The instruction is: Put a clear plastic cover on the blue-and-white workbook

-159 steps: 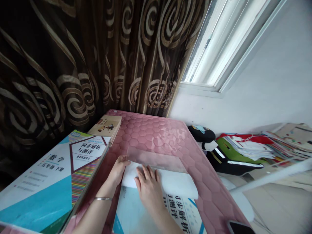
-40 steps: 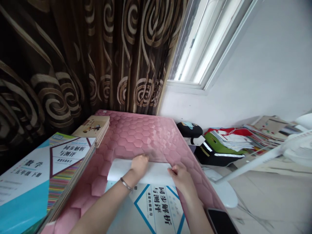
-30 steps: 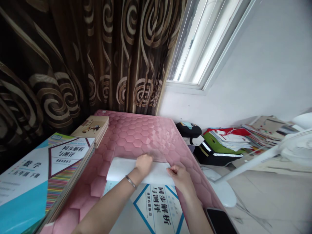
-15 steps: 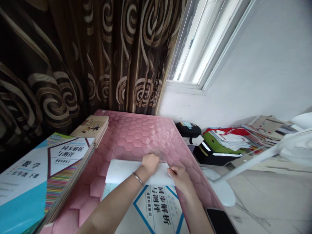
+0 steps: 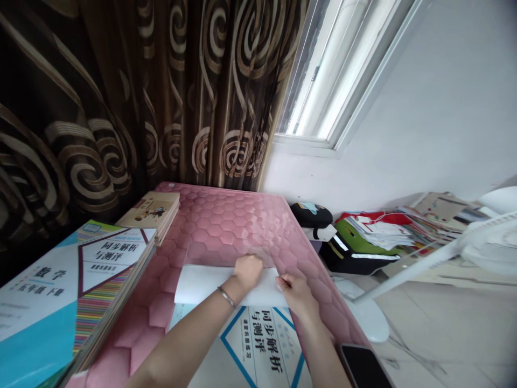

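Observation:
A workbook with a blue diamond outline and black Chinese print [image 5: 262,345] lies flat on the pink quilted surface. A white folded strip [image 5: 202,283] crosses its far end, and a thin clear plastic book cover [image 5: 210,255] extends beyond that strip. My left hand [image 5: 248,270], with a silver bangle at its wrist, is closed in a fist over the strip, gripping the clear cover. At the strip's right end my right hand [image 5: 297,291] is pinched closed on the cover's edge; its fingertips are partly hidden.
At left stands a stack of workbooks [image 5: 44,291], with smaller tan booklets [image 5: 151,210] behind. A dark phone [image 5: 365,366] lies by my right forearm. Right of the pink surface [image 5: 218,215] are a white fan [image 5: 428,258], a black and green bag [image 5: 359,248] and piled papers.
Both hands keep almost the same place and the same closed grip. The book and the white strip have hardly shifted; the view has moved very slightly.

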`<state>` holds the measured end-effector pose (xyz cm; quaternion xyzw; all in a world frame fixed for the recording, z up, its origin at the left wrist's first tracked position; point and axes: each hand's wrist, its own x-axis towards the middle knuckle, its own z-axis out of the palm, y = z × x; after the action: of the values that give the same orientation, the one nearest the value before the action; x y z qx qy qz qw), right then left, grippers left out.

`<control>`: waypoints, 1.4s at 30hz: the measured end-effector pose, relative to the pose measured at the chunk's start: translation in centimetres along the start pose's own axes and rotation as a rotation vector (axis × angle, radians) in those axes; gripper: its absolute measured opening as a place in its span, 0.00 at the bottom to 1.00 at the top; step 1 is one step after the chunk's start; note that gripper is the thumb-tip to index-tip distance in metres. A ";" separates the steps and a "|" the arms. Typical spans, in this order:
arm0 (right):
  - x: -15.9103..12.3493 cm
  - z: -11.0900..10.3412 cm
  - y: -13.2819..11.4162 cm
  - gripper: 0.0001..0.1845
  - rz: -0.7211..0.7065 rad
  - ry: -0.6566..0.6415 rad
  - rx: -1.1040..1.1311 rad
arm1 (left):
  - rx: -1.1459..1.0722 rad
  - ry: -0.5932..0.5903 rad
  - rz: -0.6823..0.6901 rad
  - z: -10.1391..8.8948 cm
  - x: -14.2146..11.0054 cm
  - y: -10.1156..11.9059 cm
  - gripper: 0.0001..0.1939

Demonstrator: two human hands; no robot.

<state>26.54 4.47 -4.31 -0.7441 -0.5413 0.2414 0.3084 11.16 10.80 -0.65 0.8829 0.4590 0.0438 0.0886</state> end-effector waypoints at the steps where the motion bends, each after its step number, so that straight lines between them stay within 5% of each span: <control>1: 0.0 0.2 0.0 0.12 0.004 0.020 0.000 | -0.002 0.001 0.004 0.0 0.0 0.0 0.15; 7: 0.7 2.0 1.1 0.12 -0.004 0.216 0.039 | -0.016 0.016 -0.029 0.0 -0.2 -0.1 0.12; 14: 1.9 2.9 3.1 0.20 -0.037 0.147 0.208 | -0.011 0.146 -0.136 -1.7 -4.2 -3.4 0.12; 20: 2.6 3.0 3.2 0.21 -0.023 0.187 0.183 | -0.049 0.480 -0.604 -2.6 -10.8 -9.3 0.17; 24: 2.4 3.0 2.6 0.24 -0.025 0.181 0.194 | -0.322 0.586 -0.847 -1.6 -12.9 -12.0 0.20; 29: 1.8 3.0 1.7 0.27 -0.033 0.236 0.363 | -0.757 0.637 -0.769 0.8 -12.8 -13.3 0.16; 33: 1.3 2.9 1.0 0.30 -0.034 0.320 0.564 | -0.973 0.802 -0.637 2.3 -12.5 -13.5 0.16; 42: 1.0 1.9 0.5 0.27 0.048 0.290 0.629 | -1.070 0.836 -0.702 2.9 -12.8 -14.3 0.22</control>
<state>25.85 5.67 -6.00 -0.6516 -0.3730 0.2953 0.5908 -7.21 8.06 -6.30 0.4321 0.6244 0.5597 0.3318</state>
